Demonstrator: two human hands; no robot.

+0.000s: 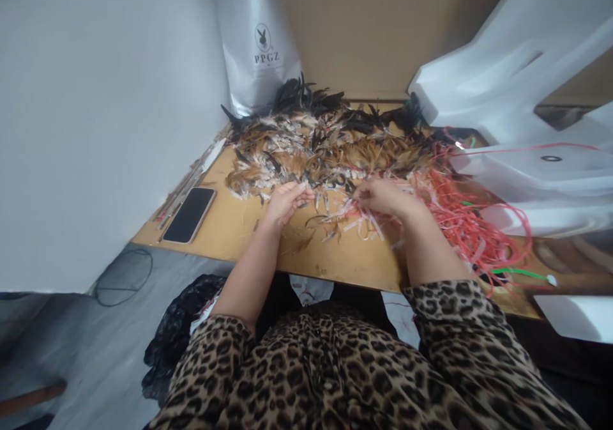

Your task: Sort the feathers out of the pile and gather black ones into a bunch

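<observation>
A wide pile of brown, black and pale feathers (330,142) covers the back of the wooden table (225,225). At its near edge, my left hand (288,201) is closed in a pinch, with dark feathers right by its fingertips; what they hold is too small to name. A short distance to the right, my right hand (380,195) has its fingers bent together and pointing down at the feathers. Its fingertips are partly hidden, and I cannot make out what lies in them. Pale strips (366,219) and loose small feathers (330,227) lie between and below the hands.
A tangle of red plastic strings (474,225) spreads on the right, with a green tie (524,273) at its edge. A phone (189,215) lies at left. Behind stands a silver bag (258,46); white plastic sheeting (517,53) is at right. A black bag (182,328) sits below.
</observation>
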